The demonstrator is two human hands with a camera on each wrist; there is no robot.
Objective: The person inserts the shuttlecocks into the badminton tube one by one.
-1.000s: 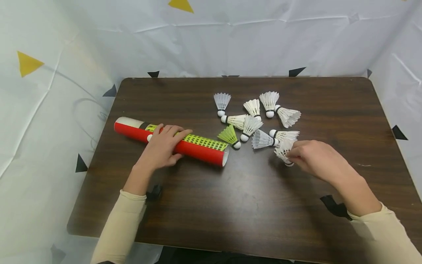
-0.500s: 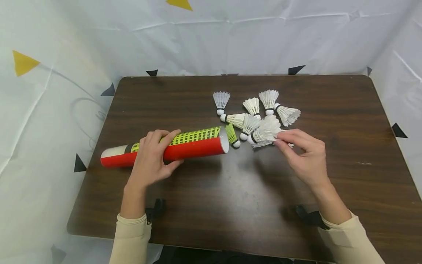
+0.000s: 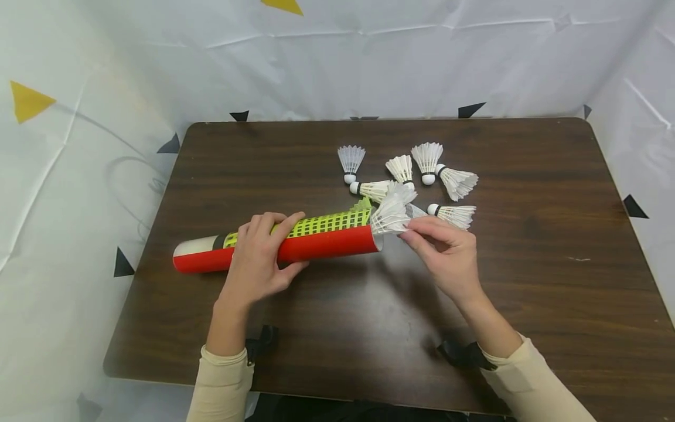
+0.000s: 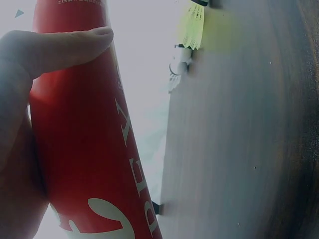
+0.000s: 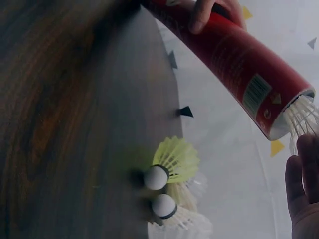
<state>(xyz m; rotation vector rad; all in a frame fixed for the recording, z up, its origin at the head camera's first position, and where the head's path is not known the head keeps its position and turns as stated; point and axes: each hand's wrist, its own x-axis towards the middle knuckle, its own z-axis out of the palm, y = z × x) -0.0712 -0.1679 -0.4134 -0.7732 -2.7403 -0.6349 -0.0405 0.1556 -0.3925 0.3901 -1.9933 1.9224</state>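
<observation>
The left hand (image 3: 258, 258) grips the red tube (image 3: 334, 243); the right hand (image 3: 450, 255) pinches a white shuttlecock (image 3: 391, 214) partly inside its end, where tilting could jam it.

The left forearm (image 3: 218, 387) is standing nearly upright at the lower edge of the head view, left of centre, the left grip (image 3: 258, 261) holding firmly from above with fingers bending over and its thumb (image 3: 292, 269) pointing right. From the lower right, the right forearm (image 3: 532, 378) is slanting up and leftward, while the right grip (image 3: 448, 252) is pinching between thumb and fingertips right of centre. Both arms are wearing pale sleeves ending below bare wrists.
</observation>
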